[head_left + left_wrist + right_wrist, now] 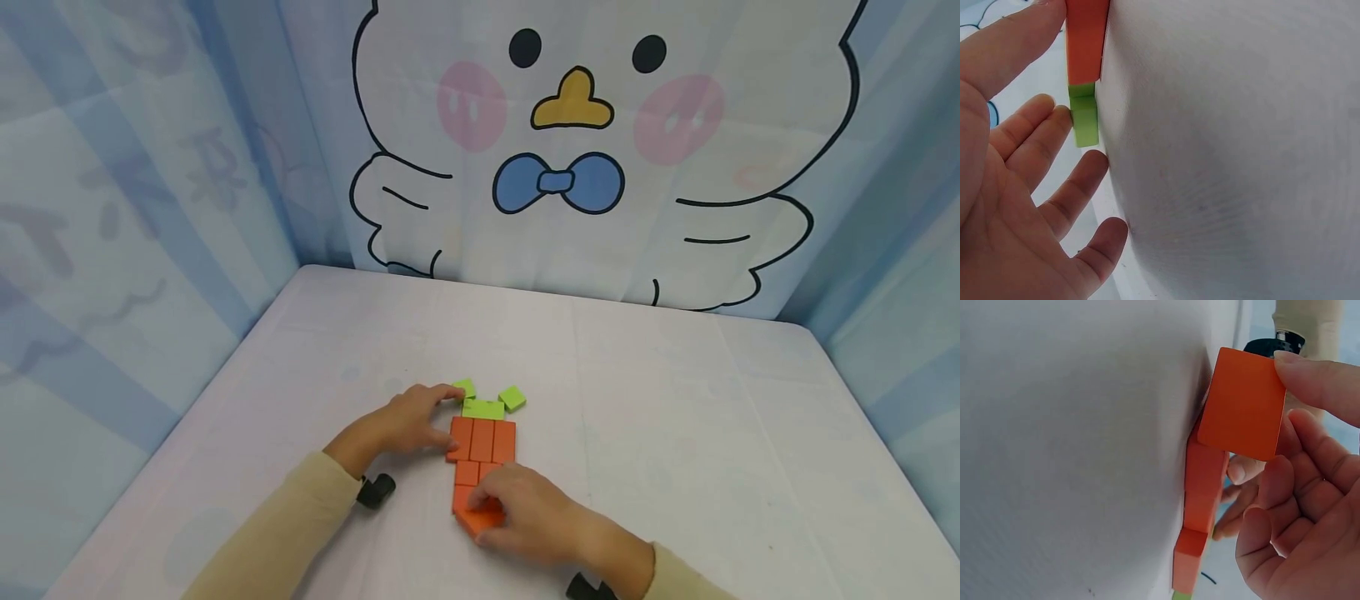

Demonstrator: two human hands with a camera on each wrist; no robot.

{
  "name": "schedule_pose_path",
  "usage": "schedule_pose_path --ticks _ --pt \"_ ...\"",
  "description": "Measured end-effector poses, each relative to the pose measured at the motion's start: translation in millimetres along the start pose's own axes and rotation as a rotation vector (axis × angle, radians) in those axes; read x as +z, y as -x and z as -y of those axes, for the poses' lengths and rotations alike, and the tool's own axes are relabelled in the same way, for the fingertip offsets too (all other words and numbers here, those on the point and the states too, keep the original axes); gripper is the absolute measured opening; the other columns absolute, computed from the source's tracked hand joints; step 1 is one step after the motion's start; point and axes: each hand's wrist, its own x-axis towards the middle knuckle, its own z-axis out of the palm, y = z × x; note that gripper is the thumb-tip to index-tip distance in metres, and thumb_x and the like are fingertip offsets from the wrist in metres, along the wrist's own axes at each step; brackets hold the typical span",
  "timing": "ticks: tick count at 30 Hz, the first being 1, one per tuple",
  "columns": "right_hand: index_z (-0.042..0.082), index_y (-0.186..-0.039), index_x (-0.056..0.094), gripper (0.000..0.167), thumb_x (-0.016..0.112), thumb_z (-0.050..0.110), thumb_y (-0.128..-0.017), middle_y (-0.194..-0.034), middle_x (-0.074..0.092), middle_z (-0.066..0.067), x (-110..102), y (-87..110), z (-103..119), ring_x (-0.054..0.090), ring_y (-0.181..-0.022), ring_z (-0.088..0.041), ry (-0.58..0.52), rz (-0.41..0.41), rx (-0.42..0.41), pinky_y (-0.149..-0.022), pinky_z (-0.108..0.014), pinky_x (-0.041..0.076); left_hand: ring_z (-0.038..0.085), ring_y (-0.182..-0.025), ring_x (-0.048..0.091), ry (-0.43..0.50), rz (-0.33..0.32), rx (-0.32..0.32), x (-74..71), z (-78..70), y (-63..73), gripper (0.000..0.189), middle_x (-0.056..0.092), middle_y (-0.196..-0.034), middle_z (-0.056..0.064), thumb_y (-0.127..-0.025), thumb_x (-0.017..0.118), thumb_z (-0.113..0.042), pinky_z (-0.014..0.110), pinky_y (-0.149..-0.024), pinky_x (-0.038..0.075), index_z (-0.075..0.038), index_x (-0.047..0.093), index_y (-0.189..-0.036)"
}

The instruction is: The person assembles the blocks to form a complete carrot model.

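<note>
Flat orange blocks (482, 440) lie edge to edge in a long shape on the white table, with a light green block (483, 409) at its far end. Two small green blocks sit beyond that, one at the left (467, 387) and one at the right (512, 398). My left hand (408, 421) spreads along the left side, thumb at an orange block's edge and a fingertip at the left green block. At the near end, my right hand (536, 517) pinches an orange block (1244, 403) between thumb and fingers. The hand partly covers the blocks there in the head view.
The white cloth-covered table (675, 442) spreads around the blocks. A curtain with a cartoon bird (577, 100) rises at the back, and blue curtains (127, 208) flank the sides. A black wrist device (377, 491) is under the left wrist.
</note>
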Motion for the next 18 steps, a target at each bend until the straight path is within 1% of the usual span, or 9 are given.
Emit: schedule_pose_path --ticks 9,18 --pt "0.016 -0.106 0.067 0.025 0.081 0.021 -0.085 -0.100 0.060 0.016 3.5 -1.7 -1.7 0.050 -0.092 -0.003 0.034 -0.013 0.003 -0.087 -0.027 0.046 0.031 -0.132 0.046 -0.007 -0.001 0.002 0.1 0.0 -0.7 0.075 0.050 -0.143 0.012 -0.083 0.084 -0.034 0.054 -0.104 0.040 -0.023 0.049 -0.148" --pt "0.017 -0.107 0.067 0.025 0.080 0.020 -0.086 -0.100 0.059 0.016 5.0 -3.1 -2.4 0.050 -0.092 -0.003 0.019 -0.003 0.013 -0.087 -0.027 0.047 0.032 -0.132 0.046 0.001 -0.005 0.005 0.6 0.4 0.2 0.075 0.050 -0.144 0.013 -0.082 0.084 -0.033 0.054 -0.104 0.040 -0.022 0.049 -0.148"
